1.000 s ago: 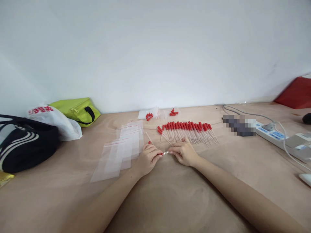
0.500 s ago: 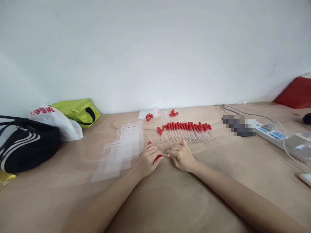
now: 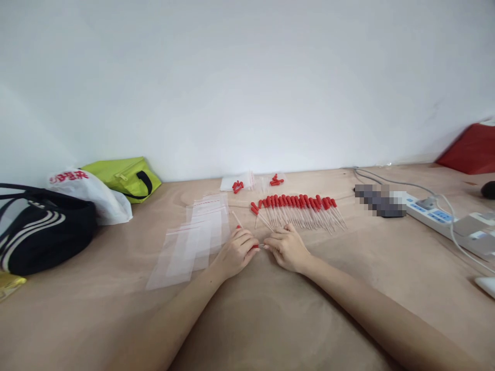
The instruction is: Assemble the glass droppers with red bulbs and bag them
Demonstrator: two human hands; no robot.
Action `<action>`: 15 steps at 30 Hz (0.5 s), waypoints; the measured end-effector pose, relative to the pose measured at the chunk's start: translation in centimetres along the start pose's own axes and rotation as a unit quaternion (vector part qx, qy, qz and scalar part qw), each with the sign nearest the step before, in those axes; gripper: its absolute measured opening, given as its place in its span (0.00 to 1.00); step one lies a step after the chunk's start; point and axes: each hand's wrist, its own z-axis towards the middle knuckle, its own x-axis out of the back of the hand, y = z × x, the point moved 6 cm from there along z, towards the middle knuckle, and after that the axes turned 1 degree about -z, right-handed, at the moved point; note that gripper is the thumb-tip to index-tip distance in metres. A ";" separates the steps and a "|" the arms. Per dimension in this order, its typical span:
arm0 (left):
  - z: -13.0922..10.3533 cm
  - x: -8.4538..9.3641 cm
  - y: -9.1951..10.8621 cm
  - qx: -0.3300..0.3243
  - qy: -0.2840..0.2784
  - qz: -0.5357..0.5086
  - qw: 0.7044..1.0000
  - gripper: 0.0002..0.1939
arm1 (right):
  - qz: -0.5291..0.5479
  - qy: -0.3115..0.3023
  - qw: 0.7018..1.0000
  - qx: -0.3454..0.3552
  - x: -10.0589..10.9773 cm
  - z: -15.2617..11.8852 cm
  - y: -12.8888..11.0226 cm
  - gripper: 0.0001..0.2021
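My left hand (image 3: 235,253) is closed around a red rubber bulb (image 3: 256,247), its end peeking out past the thumb. From that bulb a short piece of clear glass tube (image 3: 262,246) runs to my right hand (image 3: 288,249), whose fingers pinch it; the rest of the tube is hidden. Just beyond my left fingers lies a dropper (image 3: 236,220) with a red end. Past my right hand, several finished-looking droppers (image 3: 297,202) lie side by side, red bulbs toward the wall and thin tips toward me.
Clear zip bags (image 3: 181,255) overlap to the left. Near the wall are loose red bulbs (image 3: 237,187) and thin clear tubes (image 3: 261,184). A power strip (image 3: 433,214) with cables stands at right. A black bag (image 3: 50,232), white plastic bag (image 3: 93,198) and lime pouch (image 3: 116,172) sit at left.
My hands have drawn very slightly closer together. Less of the red bulb shows between them, as my left fingers cover more of it.
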 end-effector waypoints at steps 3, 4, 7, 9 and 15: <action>0.4 1.3 -0.7 0.026 0.044 0.011 0.999 0.06 | -0.036 -0.015 0.999 -0.024 1.2 0.9 0.6 0.11; 0.4 1.8 -1.0 0.044 0.066 0.020 0.997 0.08 | -0.038 -0.020 0.998 -0.043 1.5 1.3 1.0 0.11; -0.3 2.9 -2.4 0.124 0.139 0.063 0.981 0.15 | -0.001 -0.016 0.987 -0.161 1.8 2.6 3.6 0.12; -1.0 3.1 -3.3 0.183 0.161 0.094 0.965 0.13 | 0.029 0.008 0.964 -0.264 1.5 3.3 5.5 0.12; -1.8 2.0 -4.5 0.255 0.090 0.122 0.955 0.13 | -0.015 0.037 0.922 -0.386 -0.9 5.5 6.9 0.10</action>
